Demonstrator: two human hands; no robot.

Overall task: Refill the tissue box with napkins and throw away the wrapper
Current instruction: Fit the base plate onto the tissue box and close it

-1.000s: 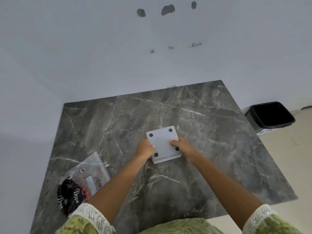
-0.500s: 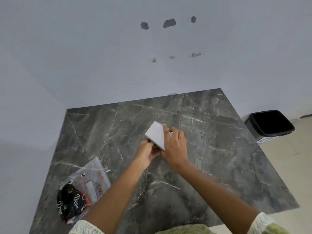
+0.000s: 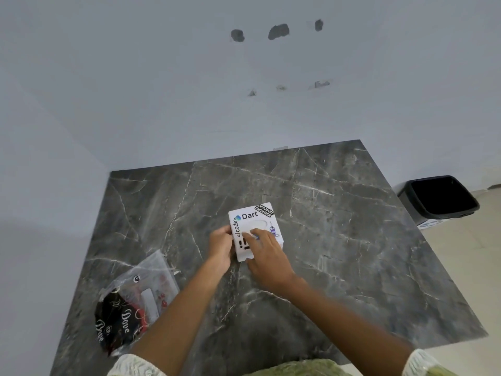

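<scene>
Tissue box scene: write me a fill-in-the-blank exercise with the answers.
1. The sticker beside the tissue box opening reads ____.
2. The wrapper lies to the person's ____ on the table.
3. The bin stands on the ____.
4. Both hands, left and right, touch the ____.
Answers: Dart; left; floor; tissue box

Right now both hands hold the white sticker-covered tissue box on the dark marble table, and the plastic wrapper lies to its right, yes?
Not quite. The head view shows the clear plastic wrapper lying left of the white sticker-covered tissue box, not right. The rest stands.
</scene>
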